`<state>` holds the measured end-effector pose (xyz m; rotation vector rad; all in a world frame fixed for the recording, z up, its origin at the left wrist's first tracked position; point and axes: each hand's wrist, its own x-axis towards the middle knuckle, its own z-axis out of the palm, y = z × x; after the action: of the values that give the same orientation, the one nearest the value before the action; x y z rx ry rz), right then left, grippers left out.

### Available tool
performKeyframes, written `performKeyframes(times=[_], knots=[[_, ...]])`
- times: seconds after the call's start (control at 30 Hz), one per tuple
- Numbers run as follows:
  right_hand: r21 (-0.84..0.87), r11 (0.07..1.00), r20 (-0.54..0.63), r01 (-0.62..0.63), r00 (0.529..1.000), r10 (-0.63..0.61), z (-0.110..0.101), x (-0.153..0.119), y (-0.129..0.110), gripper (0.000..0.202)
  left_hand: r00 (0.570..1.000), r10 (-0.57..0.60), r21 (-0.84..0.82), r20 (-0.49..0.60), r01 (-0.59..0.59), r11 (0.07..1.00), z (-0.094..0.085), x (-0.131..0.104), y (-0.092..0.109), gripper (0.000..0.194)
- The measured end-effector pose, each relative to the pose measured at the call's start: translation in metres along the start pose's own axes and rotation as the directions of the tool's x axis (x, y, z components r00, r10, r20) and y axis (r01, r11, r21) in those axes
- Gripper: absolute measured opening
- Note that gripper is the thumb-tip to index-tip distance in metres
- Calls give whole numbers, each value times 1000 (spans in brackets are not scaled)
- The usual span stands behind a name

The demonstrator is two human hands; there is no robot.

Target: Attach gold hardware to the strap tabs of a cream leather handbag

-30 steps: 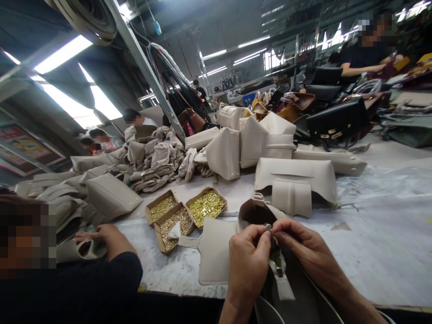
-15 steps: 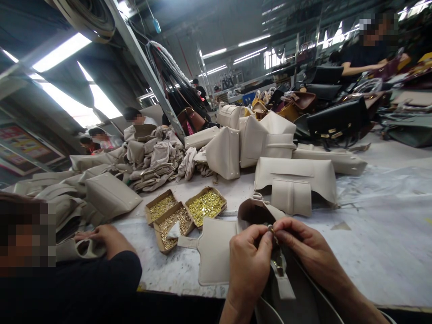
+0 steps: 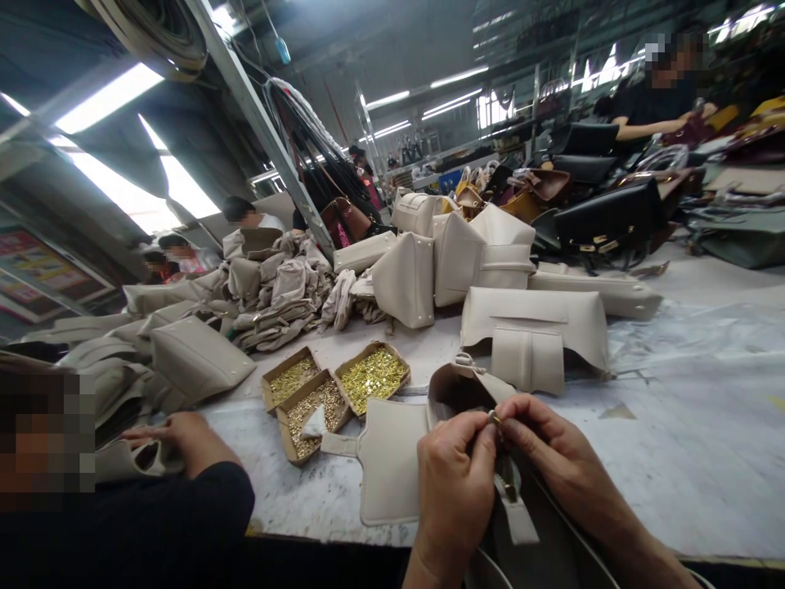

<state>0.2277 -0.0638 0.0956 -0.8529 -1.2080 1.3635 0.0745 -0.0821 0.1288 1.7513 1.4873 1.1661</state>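
Observation:
A beige handbag [image 3: 392, 466] lies open in front of me, its dark inside facing up and its flap spread to the left. Above its opening, my left hand [image 3: 457, 483] pinches a small pale strap end with thumb and forefinger. My right hand [image 3: 549, 450] meets it there, closed on a small gold metal fitting [image 3: 495, 417] at that strap end. My fingertips hide most of both pieces. Just below hangs a pale tab [image 3: 521, 523] with a gold-coloured metal part, lying over the bag's dark interior.
Cardboard trays of small gold metal pieces [image 3: 374, 376] stand left of the bag. Beige bag bodies [image 3: 405, 282] and a beige heap [image 3: 288, 286] lie behind. A co-worker's hand [image 3: 190, 438] holds beige material at left. Black bags [image 3: 613, 221] and another person are at far right.
My hands stay pinched together at the same spot, with only slight finger movement. The view has shifted slightly. The far-right person's hands have moved a little.

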Motion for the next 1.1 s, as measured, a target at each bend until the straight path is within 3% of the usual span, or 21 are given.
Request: performKeyframes(times=[0.33,0.6,0.93,1.1], knots=[[-121,992,-2,41,999,-41,-5,-2,0,27,965,240,187,-101,-219,958,5,-3,-3,22],[-186,963,-39,193,978,-204,-3,-5,-2,14,904,396,261,-164,-347,901,12,-7,1,21],[-291,898,-33,330,935,-354,-3,-5,-1,11,836,520,274,-174,-466,841,14,-6,6,23],[-288,893,-73,345,922,-380,-4,-1,-1,5,793,602,189,-96,-579,793,15,-8,11,23]])
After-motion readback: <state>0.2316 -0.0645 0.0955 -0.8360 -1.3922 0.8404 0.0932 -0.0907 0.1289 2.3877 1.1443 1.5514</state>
